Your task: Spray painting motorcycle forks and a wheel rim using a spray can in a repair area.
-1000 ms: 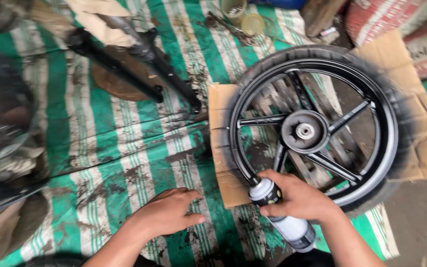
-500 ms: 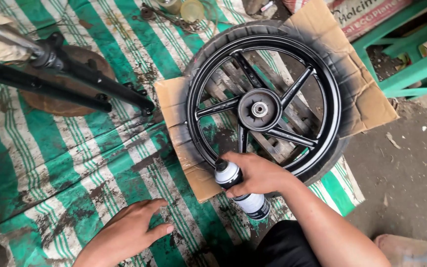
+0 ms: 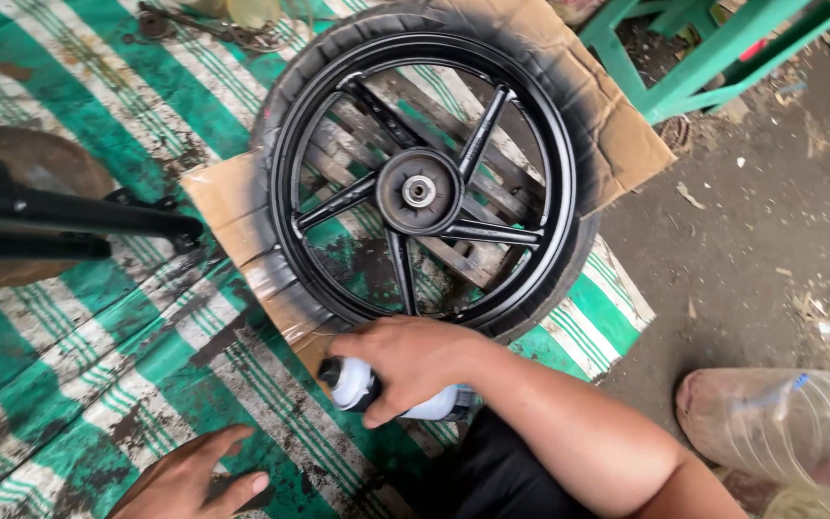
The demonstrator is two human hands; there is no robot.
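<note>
Gripping a white spray can (image 3: pixel 377 392), black-capped, right hand (image 3: pixel 410 358) beside wheel (image 3: pixel 420 183).

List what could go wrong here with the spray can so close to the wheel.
1. The right hand holds the spray can low beside the black wheel; spraying from so near might leave runs on the rim.
2. The cardboard covers only part of the ground, so overspray could mark the striped tarp.
3. The left hand rests on the tarp close by and might catch paint.
</note>
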